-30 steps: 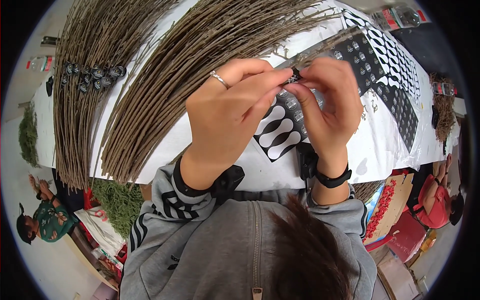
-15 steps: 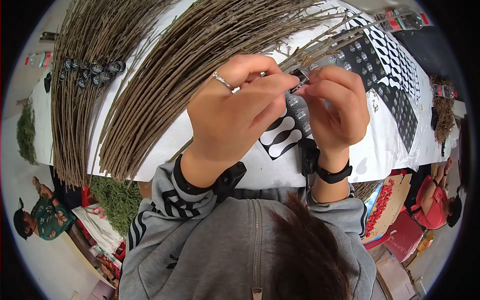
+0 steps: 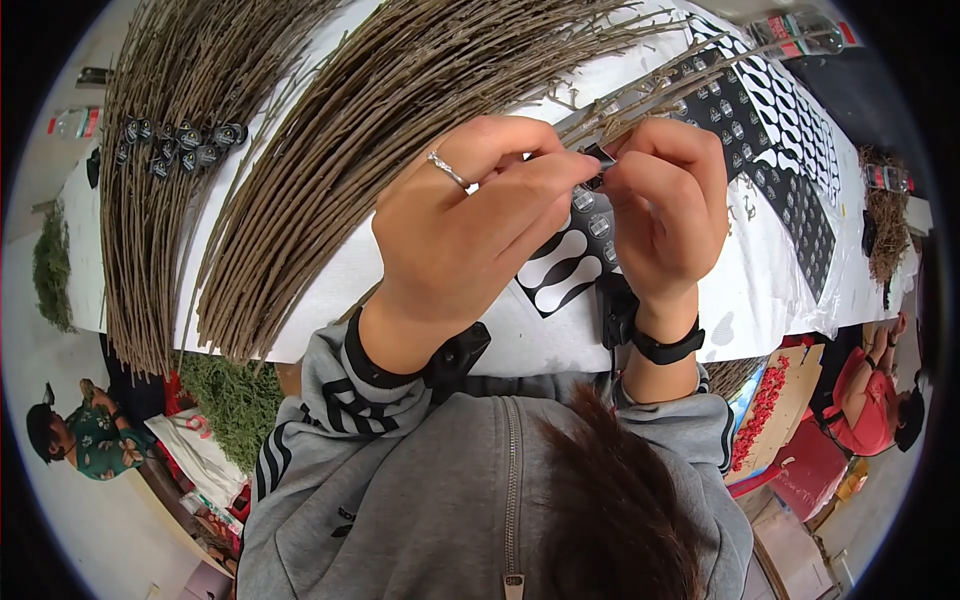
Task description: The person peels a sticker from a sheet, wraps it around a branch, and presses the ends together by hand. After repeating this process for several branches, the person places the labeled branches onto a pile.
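My left hand (image 3: 470, 220), with a ring on it, is pinched on a small black label sticker (image 3: 599, 153). My right hand (image 3: 665, 205) has its fingertips closed on the same sticker from the other side. Between the hands passes a thin brown twig (image 3: 690, 75) that reaches to the upper right; the sticker is at the twig, though how far it wraps round is hidden by my fingers. Beneath my hands lies a black sticker sheet (image 3: 565, 268) with white cut-out shapes and round labels.
A large bundle of bare twigs (image 3: 300, 220) spreads across the white tabletop (image 3: 540, 345). Left of it, more twigs (image 3: 140, 270) carry several black labels (image 3: 188, 140). More sticker sheets (image 3: 790, 200) lie at right, near a plastic bottle (image 3: 805, 35). Other people sit on both sides.
My fingers have drawn slightly closer together over the sticker, covering more of it. My right hand has shifted a little left. At far left, the other person has raised their head and hand.
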A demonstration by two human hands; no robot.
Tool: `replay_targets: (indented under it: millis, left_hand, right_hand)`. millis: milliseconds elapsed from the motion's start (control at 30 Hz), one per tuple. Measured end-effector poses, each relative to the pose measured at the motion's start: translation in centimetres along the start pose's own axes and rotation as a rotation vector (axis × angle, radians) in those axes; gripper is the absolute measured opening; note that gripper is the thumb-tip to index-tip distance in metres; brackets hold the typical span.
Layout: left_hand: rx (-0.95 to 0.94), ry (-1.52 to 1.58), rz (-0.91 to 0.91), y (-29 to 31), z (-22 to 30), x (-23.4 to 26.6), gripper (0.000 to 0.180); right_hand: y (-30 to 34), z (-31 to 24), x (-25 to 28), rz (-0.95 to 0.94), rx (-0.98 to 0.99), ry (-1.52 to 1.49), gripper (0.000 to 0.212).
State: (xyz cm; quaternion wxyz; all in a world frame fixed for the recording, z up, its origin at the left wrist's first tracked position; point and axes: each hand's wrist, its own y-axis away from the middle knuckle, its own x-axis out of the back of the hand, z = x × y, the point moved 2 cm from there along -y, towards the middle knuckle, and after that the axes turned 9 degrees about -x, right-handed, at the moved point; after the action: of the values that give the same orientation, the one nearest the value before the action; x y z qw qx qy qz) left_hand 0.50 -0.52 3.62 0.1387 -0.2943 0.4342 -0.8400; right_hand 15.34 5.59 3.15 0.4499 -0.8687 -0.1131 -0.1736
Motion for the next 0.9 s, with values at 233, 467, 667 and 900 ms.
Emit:
replay_targets:
  millis: [233, 467, 667, 900]
  left_hand:
    - [0.049, 0.011, 0.015, -0.1, -0.1, 0.2, 0.027]
    - [0.333, 0.208, -0.106, -0.5, -0.2, 0.4, 0.040]
    - [0.469, 0.360, -0.261, -0.2, -1.2, 0.8, 0.042]
    - [0.715, 0.587, 0.052, 0.1, -1.1, -0.3, 0.022]
  right_hand:
    - [0.3, 0.3, -0.5, 0.001, -0.102, -0.187, 0.029]
    - [0.3, 0.5, -0.1, 0.019, -0.292, -0.348, 0.035]
    - [-1.1, 0.0, 0.3, -0.037, -0.165, 0.150, 0.065]
    - [1.2, 1.6, -0.7, 0.435, -0.553, -0.357, 0.068]
